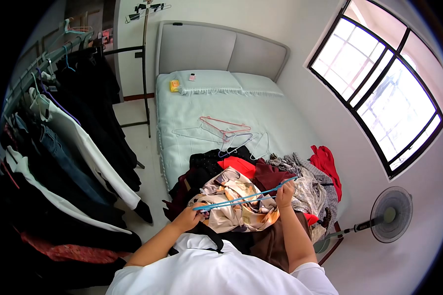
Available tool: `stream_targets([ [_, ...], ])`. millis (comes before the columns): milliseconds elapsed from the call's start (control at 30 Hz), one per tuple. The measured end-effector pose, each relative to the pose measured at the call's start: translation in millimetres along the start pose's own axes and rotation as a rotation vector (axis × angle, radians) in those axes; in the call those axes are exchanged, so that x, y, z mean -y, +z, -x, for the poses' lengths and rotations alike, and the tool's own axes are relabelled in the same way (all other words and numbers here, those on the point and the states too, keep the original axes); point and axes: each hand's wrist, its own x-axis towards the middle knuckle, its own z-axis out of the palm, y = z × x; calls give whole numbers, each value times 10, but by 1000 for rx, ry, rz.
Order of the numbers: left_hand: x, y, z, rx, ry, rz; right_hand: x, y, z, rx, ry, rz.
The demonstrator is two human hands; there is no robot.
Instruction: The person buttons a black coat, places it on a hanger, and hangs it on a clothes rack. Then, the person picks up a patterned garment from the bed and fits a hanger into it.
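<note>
A blue clothes hanger stretches between my two hands, above a pile of clothes. My left hand is closed around its left end. On the right, my right hand grips the other end. Beneath the hanger lies a cream patterned garment with orange and dark shapes. Around it in the pile are a bright red cloth, a maroon cloth, a black dotted garment and a brown cloth.
Several loose hangers lie on the pale green bed behind the pile. A clothes rack full of garments stands at the left. A fan is at the right, below the window. A yellow packet lies near the pillows.
</note>
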Motion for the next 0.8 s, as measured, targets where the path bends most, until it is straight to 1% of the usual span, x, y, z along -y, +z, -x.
stream_targets([
  [100, -44, 2, -15, 8, -28, -50, -81, 0, 171, 18, 30, -14],
  [267, -30, 2, -36, 52, -124, 72, -154, -55, 303, 19, 72, -44],
  [333, -49, -22, -57, 84, -149, 102, -101, -173, 246, 118, 54, -95],
  [367, -64, -35, -69, 111, -169, 129, -79, -225, 215, 119, 58, -94],
  [433, -127, -49, -99, 129, -179, 137, -46, -315, 153, 186, 22, -198],
  [500, -118, -40, -101, 146, -188, 143, -38, -408, 81, 195, -6, -205],
  [567, -44, -5, -100, 174, -121, 61, -13, -525, 9, 330, -21, -232],
  [600, -70, -9, -101, 178, -122, 60, 75, -574, -61, 359, 7, -246],
  [633, -99, -17, -106, 197, -85, -37, 95, -602, -97, 357, 13, -244],
  [667, -118, -13, -111, 217, -46, -133, 99, -631, -122, 422, -26, -212],
  [700, -104, 7, -112, 225, -47, -132, 99, -653, -137, 488, -63, -179],
  [733, -81, 29, -114, 227, -73, -37, 101, -662, -150, 565, -56, -120],
  [767, -67, 44, -113, 227, -100, 57, 120, -657, -152, 563, -48, -118],
  [800, -99, 37, -110, 228, -130, 78, 152, -636, -154, 522, -11, -135],
])
